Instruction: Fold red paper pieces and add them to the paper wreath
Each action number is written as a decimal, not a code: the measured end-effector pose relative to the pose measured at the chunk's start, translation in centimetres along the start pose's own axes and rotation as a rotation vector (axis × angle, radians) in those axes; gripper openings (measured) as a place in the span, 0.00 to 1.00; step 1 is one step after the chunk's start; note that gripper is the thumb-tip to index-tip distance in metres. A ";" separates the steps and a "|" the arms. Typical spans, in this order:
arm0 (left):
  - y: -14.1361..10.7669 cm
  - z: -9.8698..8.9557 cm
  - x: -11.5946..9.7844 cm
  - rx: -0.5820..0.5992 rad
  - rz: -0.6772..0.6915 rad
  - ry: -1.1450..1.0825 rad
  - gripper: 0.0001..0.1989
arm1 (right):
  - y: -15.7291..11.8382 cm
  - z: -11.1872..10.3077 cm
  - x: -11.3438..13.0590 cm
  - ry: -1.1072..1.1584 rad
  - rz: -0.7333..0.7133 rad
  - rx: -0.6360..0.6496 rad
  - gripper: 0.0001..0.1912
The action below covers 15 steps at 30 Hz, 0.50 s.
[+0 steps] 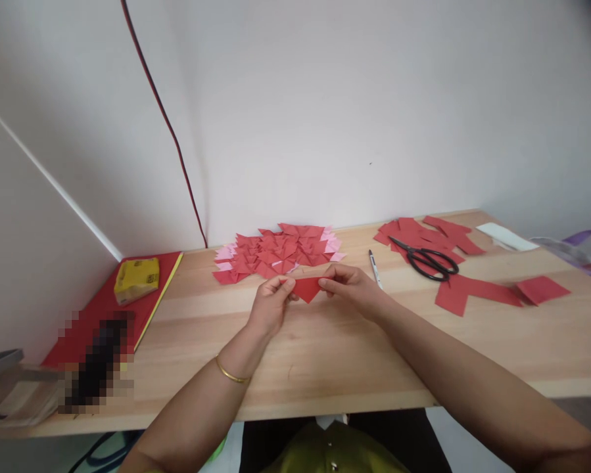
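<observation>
A small red paper, folded to a triangle with its point toward me, is held above the wooden table. My left hand pinches its left corner between thumb and fingers. At the right corner, my right hand grips it the same way. Just beyond my hands lies a pile of folded red paper pieces, with pink ones at its sides.
Black-handled scissors rest by red paper sheets at the back right, near a pen. Red strips lie further right. At left, a yellow packet sits on a red sheet.
</observation>
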<state>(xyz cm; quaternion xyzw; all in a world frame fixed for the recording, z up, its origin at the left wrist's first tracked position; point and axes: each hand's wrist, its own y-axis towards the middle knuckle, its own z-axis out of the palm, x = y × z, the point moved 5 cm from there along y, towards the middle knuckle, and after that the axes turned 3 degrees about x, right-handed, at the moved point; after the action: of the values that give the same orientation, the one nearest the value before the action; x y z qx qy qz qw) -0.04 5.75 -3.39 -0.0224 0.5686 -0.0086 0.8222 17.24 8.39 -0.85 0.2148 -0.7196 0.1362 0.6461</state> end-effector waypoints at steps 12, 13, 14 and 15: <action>0.1 0.5 -0.1 0.082 -0.093 -0.170 0.15 | 0.2 -0.1 -0.8 0.199 0.047 0.058 0.16; 0.1 0.4 -0.1 0.075 -0.084 -0.158 0.15 | 0.2 -0.1 -0.8 0.185 0.039 0.056 0.15; 0.2 0.3 -0.2 0.066 -0.068 -0.145 0.15 | 0.2 -0.2 -0.8 0.167 0.031 0.054 0.15; 0.2 0.2 -0.2 0.058 -0.050 -0.135 0.15 | 0.2 -0.2 -0.8 0.148 0.024 0.053 0.15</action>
<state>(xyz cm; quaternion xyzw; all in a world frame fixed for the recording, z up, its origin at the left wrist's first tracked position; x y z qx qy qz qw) 0.11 5.99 -3.10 -0.0135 0.5106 -0.0440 0.8586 17.39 8.82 -1.56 0.2124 -0.6686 0.1787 0.6899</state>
